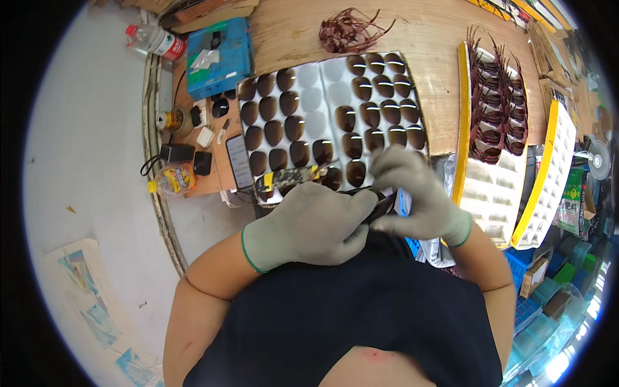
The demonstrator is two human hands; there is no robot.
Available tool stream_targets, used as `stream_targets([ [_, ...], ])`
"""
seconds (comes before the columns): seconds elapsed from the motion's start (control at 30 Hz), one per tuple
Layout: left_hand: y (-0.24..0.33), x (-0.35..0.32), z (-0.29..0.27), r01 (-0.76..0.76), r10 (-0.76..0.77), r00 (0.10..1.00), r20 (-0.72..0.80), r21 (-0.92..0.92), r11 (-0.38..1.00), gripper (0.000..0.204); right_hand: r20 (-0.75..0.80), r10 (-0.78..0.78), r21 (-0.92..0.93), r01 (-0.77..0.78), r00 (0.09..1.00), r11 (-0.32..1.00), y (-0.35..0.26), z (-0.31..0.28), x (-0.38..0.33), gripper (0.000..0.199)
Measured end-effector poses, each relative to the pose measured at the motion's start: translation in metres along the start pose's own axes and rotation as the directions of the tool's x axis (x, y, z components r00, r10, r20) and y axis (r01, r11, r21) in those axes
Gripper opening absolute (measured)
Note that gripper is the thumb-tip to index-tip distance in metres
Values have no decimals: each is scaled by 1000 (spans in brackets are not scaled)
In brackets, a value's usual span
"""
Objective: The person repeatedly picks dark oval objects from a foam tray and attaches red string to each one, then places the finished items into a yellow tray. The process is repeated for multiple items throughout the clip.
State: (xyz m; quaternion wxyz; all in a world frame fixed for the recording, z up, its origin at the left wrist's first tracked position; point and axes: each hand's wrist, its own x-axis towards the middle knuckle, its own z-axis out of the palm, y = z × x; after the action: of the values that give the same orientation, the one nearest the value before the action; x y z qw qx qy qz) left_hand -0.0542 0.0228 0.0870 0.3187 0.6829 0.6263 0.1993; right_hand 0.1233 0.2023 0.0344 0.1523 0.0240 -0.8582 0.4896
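Observation:
Both my hands wear grey knit gloves and meet close to my chest. My left hand (311, 225) and my right hand (412, 193) together grip a dark sunglasses frame (380, 202), mostly hidden between the fingers. Just beyond them a white moulded tray (317, 97) lies on the wooden bench, with several dark brown lenses (361, 115) in its pockets and some pockets bare.
A pile of brown frames (348, 29) lies at the bench's far edge. Yellow-edged white trays (496, 122) with more brown frames stand to the right. A phone (237, 161), a blue box (219, 57), bottles (155, 40) and small items crowd the left end. Crates sit at lower right.

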Motion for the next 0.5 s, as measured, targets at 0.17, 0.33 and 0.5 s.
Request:
stream_targets([
  [0.17, -53, 64, 9, 353, -517, 853, -75, -648, 675, 29, -28, 468, 444, -409, 883, 797, 8, 11, -35, 27],
  [0.33, -130, 112, 68, 660, -595, 703, -391, 47, 749, 52, 18, 576, 458, -519, 817, 722, 8, -14, -36, 32],
  [0.5, -139, 108, 76, 637, -592, 671, -447, -62, 769, 52, -31, 499, 692, -342, 866, 636, 12, -19, -31, 75],
])
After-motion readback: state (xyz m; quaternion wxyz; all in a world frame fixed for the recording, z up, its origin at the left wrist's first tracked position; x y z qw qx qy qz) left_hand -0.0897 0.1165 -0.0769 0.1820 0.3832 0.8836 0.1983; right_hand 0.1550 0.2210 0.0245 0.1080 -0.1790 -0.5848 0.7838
